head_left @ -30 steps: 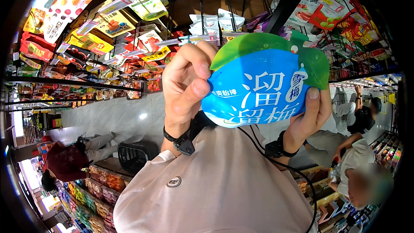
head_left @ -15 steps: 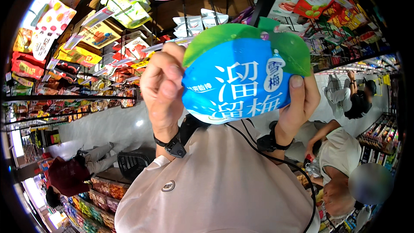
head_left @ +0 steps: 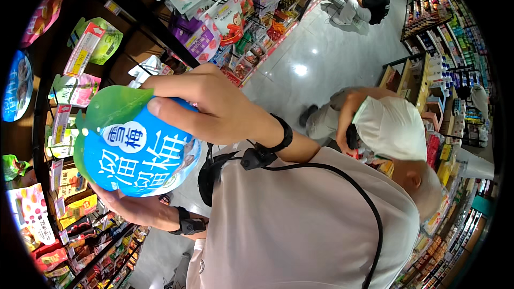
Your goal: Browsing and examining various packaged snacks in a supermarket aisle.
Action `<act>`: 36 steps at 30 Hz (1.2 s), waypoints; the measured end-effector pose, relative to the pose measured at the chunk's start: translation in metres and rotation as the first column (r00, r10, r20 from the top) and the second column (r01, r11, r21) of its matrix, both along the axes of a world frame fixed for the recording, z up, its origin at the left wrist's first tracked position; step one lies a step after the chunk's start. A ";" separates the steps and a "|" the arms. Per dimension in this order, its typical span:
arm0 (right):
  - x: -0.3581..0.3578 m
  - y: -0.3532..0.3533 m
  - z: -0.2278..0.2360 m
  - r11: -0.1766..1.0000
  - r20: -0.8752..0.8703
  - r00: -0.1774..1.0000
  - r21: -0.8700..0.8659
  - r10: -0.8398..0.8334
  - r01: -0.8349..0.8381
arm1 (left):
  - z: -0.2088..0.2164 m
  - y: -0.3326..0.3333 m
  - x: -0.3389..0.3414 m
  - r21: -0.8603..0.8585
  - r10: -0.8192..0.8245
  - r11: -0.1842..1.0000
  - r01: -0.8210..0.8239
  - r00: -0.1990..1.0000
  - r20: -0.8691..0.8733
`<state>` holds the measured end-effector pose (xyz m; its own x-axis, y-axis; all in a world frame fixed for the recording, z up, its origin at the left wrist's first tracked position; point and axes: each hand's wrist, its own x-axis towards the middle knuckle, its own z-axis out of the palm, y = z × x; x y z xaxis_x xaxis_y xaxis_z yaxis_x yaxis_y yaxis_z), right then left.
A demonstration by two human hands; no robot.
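A blue snack pouch (head_left: 144,152) with a green leaf-shaped top and white lettering is held up in front of the hanging snack display, its printed face toward me. My right hand (head_left: 206,104) is closed on its upper right edge, thumb across the front and fingers behind. Along the lower edge, my left hand (head_left: 136,211) supports the pouch from below; most of its fingers are hidden behind it. The pouch is tilted, with its leaf side to the upper left. Both wrists wear black bands.
Hanging snack pouches (head_left: 83,88) with price tags (head_left: 85,51) line the rack at left. A person in a white shirt (head_left: 393,126) stands close on the right. Farther off, a person in black (head_left: 375,8) crouches in the aisle. Stocked shelves (head_left: 428,13) border the right side.
The view has turned, and the pouch now appears farther left and tilted. My right hand has gone from its right side to the upper right edge; my left hand is now underneath.
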<state>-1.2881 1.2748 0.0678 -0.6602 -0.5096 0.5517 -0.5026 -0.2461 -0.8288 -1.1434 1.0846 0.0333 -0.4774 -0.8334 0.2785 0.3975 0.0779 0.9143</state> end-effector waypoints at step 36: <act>0.065 -0.027 0.018 0.903 0.217 0.902 -0.141 -0.373 0.407 | 0.056 -0.033 0.008 -0.058 -0.681 0.636 0.769 0.525 -0.511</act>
<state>-1.2229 1.2475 0.0862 -0.8819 -0.0951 0.4617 -0.4350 -0.2133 -0.8748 -1.1349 1.0514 0.0893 -0.7900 -0.3063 0.5311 0.6019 -0.5524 0.5767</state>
